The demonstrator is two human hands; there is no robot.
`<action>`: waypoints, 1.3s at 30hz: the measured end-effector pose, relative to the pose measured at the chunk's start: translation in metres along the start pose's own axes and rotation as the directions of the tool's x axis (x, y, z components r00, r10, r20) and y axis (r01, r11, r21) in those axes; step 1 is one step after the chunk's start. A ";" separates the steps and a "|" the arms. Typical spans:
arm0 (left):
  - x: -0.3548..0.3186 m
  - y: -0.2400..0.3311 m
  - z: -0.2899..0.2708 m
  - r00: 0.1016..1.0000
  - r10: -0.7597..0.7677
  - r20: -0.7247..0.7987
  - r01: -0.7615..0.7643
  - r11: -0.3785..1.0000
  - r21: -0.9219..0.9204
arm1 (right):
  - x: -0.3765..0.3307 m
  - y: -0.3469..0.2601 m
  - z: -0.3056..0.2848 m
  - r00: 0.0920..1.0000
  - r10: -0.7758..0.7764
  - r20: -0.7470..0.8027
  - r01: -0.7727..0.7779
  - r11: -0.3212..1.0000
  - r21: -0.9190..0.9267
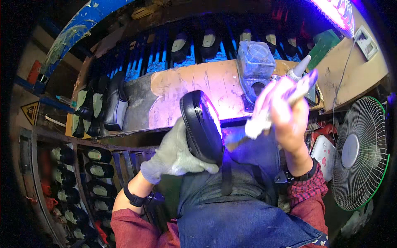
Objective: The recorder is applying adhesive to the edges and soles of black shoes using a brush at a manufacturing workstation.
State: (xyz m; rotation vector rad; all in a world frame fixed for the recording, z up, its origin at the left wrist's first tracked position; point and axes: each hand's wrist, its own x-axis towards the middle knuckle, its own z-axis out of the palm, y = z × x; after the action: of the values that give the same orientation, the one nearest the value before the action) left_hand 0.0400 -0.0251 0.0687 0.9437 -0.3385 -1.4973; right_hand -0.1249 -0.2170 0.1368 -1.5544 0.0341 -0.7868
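Note:
My left hand [173, 155], in a grey glove, grips a black shoe [200, 126] from below and tilts it on its side, sole edge toward the purple light. My right hand [289, 118] is bare and holds a wad of white cloth [264, 109] together with a brush-like tool, just right of the shoe and apart from it. Both hands hover over my lap, above a blue denim apron [244, 206]. In front of them lies a worn work board [194, 89] lit pink by the lamp.
A clear plastic box [255, 62] and a white nozzle bottle [300, 68] stand on the board. Several finished black shoes [105, 107] lie at its left end, more on racks behind and at lower left. A floor fan [359, 153] stands right; a purple lamp [337, 12] glows above.

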 end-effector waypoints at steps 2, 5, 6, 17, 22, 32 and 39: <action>0.005 -0.007 -0.003 0.999 0.034 -0.028 -0.021 0.927 0.375 | 0.016 0.011 0.004 0.984 -0.076 -0.162 0.101 0.983 0.155; 0.007 -0.021 -0.008 0.987 0.156 -0.040 -0.100 0.789 0.606 | 0.029 0.024 0.005 0.985 -0.109 -0.132 0.112 0.994 0.013; 0.007 -0.023 -0.010 0.989 0.143 -0.024 -0.101 0.795 0.598 | 0.032 0.030 0.006 0.978 -0.149 -0.143 0.150 0.989 -0.008; 0.024 -0.001 -0.007 0.999 0.009 -0.046 0.017 0.848 0.529 | 0.005 0.068 -0.004 0.988 -0.155 -0.018 0.151 0.979 -0.136; 0.037 -0.010 -0.029 0.996 -0.053 -0.068 0.075 0.920 0.384 | -0.010 0.092 -0.009 0.989 -0.141 -0.043 0.139 0.989 -0.047; 0.044 -0.041 -0.032 0.996 -0.008 -0.084 -0.025 0.921 -0.388 | -0.004 0.099 -0.065 0.953 0.094 -0.289 -0.156 0.967 -0.202; 0.029 -0.074 -0.005 0.980 0.095 -0.172 -0.182 0.769 -0.612 | -0.005 0.133 -0.115 0.956 -0.134 -0.260 -0.140 0.571 -0.809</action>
State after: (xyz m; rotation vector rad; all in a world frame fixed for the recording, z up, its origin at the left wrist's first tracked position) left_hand -0.0043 -0.0370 0.0041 0.4575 0.1910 -1.2708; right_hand -0.1292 -0.3374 0.0086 -2.3029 0.7358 -1.0779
